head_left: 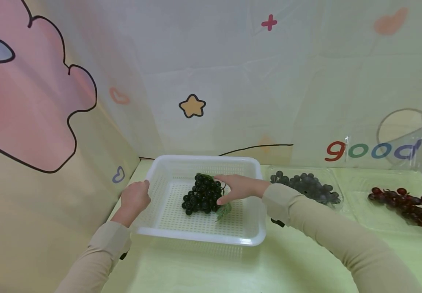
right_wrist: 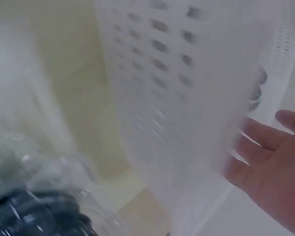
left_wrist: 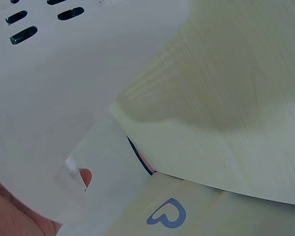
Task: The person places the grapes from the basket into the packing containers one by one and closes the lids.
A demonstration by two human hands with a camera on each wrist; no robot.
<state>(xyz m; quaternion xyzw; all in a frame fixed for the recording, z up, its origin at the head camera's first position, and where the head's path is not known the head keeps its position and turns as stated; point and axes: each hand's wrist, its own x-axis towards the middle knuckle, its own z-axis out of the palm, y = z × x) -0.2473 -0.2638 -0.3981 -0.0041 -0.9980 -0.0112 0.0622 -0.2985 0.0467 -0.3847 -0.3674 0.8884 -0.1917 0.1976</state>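
Note:
A white plastic basket with a perforated floor stands on the table near the back wall. In it lies a bunch of dark grapes with a green leaf at its right side. My left hand grips the basket's left rim; the left wrist view shows a fingertip through an opening by the rim. My right hand reaches over the right rim, its thumb and fingers spread at the right edge of the bunch. Extended fingers appear beside the basket wall in the right wrist view.
Right of the basket, a clear plastic tray holds dark grapes, partly behind my right sleeve. Farther right, red grapes lie in another clear tray. A printed cloth wall closes off the back and left of the table.

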